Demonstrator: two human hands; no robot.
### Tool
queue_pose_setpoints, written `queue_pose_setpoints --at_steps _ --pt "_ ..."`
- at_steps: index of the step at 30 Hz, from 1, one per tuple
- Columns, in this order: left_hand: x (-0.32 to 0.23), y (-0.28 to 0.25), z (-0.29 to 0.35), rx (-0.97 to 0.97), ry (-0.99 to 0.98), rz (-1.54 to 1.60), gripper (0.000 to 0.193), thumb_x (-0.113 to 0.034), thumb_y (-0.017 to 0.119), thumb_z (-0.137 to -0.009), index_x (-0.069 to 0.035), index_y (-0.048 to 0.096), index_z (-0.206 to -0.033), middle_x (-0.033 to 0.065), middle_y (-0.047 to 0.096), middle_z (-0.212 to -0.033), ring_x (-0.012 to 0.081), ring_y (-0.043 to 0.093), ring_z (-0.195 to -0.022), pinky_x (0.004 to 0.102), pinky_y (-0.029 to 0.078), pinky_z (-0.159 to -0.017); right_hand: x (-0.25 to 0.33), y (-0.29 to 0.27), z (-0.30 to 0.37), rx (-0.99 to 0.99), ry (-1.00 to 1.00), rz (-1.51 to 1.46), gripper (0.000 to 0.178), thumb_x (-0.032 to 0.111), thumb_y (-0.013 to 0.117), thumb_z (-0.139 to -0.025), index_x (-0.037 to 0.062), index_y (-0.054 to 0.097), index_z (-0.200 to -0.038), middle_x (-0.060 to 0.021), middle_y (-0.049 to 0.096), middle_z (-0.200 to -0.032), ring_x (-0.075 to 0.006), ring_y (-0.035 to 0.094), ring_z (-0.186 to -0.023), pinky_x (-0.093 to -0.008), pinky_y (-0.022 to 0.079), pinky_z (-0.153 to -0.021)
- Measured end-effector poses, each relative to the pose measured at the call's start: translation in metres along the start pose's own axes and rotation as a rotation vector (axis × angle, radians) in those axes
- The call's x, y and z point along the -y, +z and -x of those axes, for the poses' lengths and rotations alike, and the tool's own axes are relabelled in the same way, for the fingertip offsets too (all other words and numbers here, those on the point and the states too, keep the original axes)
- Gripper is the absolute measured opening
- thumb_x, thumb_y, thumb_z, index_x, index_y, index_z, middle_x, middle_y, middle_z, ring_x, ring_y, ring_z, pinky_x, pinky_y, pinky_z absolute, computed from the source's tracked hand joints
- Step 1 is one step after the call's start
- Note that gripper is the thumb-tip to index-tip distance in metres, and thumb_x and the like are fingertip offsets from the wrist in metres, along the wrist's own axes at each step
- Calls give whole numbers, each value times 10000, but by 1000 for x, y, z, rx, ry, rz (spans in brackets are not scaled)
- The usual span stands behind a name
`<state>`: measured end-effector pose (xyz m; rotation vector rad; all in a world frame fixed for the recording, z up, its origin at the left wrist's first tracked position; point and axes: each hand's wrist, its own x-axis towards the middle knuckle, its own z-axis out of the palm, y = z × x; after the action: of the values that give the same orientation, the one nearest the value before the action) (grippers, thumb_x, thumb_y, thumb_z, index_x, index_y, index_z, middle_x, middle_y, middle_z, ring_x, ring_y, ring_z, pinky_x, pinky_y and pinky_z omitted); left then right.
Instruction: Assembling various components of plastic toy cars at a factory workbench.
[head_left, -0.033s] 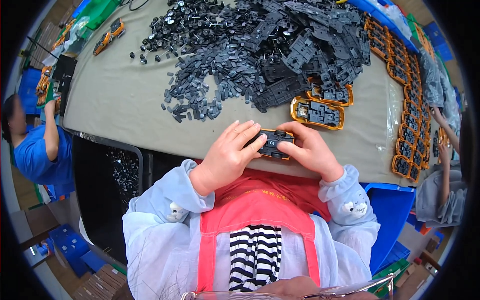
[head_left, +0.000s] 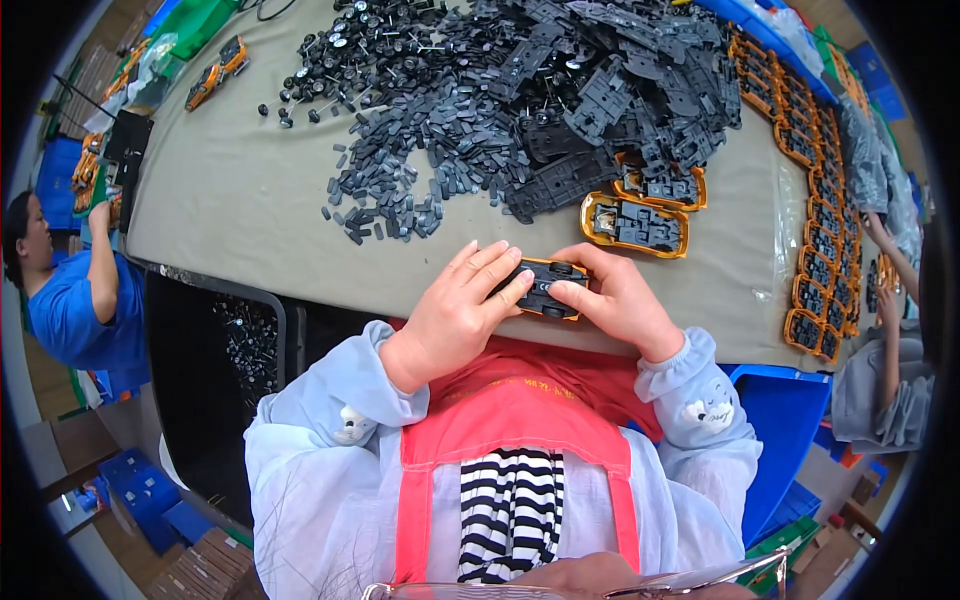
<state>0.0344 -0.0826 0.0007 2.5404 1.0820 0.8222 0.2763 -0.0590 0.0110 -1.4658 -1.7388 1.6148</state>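
The left hand (head_left: 455, 308) and right hand (head_left: 622, 302) gripped the car (head_left: 543, 284), underside up, by the table's (head_left: 290, 230) near edge, and it looked light, stiff and rather slick, probably best held by its ends, clear of the wheels (head_left: 553, 311).

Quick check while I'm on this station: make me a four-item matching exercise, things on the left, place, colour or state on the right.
1. Toy car
2. Apron
3. Chassis pieces
4. Orange-rimmed car bodies

A. Red
B. Lined up along the table's right side
C. Heaped loosely
D. Between left hand and right hand, underside up

Pairs: 1-D, 2-A, 3-C, 4-B
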Motion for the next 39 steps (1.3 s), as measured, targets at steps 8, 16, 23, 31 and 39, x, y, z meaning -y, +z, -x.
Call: queue_pose_setpoints --at_steps 8,16,23,31,39 --pt "5 -20 27 -306 -155 80 414 -189 770 -828 -29 631 -1184 166 605 -1212 325 595 -1124 442 513 -929 13 34 19 -255 -119 -436 259 67 660 -907 -17 602 -1145 -34 652 -992 -72 611 -853 -239 524 -712" --pt "-25 -46 47 -298 -797 1584 405 -222 633 -982 -23 511 -1314 112 616 -1245 242 616 -1121 377 544 -898 48 91 42 -340 -458 -209 306 61 678 -889 -14 600 -1175 -95 651 -1040 -168 626 -930 -303 524 -812" --pt "148 -160 104 -828 -776 1490 394 -138 514 -1014 77 479 -1342 236 564 -1342 356 562 -1246 492 433 -1102 24 -8 65 -732 -599 924 459 76 705 -810 47 601 -1256 -150 564 -1322 -378 491 -1272 -466 377 -1066" --pt "297 -234 166 -850 -1206 929 323 -217 601 -986 35 587 -1187 166 679 -1123 266 669 -1031 349 586 -852 -11 -29 44 -569 -401 1045 577 19 708 -786 81 558 -1339 -135 507 -1421 -382 404 -1367 -464 328 -1132" --pt "234 -177 122 -836 -767 -40 167 -160 639 -943 7 637 -938 96 663 -872 198 638 -817 327 518 -719 -23 -31 59 -549 -391 996 599 13 717 -775 81 549 -1346 -125 501 -1435 -380 405 -1368 -465 330 -1134"
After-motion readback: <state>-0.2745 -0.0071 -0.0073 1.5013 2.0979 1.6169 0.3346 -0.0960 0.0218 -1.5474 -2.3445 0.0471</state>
